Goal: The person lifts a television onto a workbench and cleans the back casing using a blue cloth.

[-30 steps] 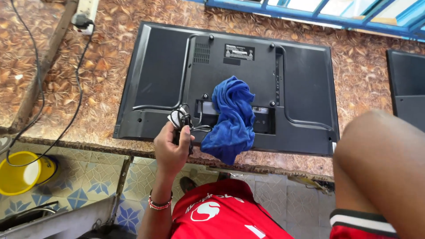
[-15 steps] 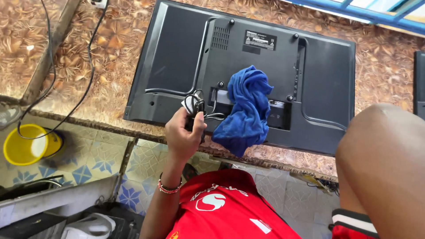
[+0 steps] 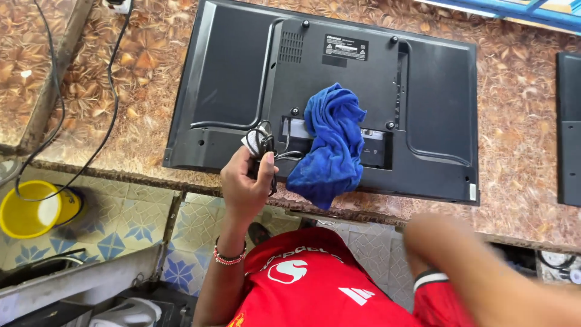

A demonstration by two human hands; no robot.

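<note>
The left hand (image 3: 245, 184) is at the near edge of the table (image 3: 520, 169), fingers (image 3: 266, 172) curled tight around a bundled black cable (image 3: 261, 145) with a pale band of wrap showing at the top of the coil. That bundle sits right at the lower rim of a flat television (image 3: 242, 79), which lies screen-down on the patterned brown table, its black back panel facing up. A crumpled blue cloth (image 3: 331, 145) is draped over the middle of that panel, its lower end spilling over the set's near edge, just beside the hand and the cable. The right arm (image 3: 484, 272) swings in low at the bottom right, blurred; the right hand itself is out of the shot, so its grip is anyone's guess. A beaded bracelet (image 3: 229, 258) rings the left wrist. Down on the tiled floor at left stands a yellow tub (image 3: 24, 212). A second dark panel (image 3: 569, 127) lies at the table's far right edge.
</note>
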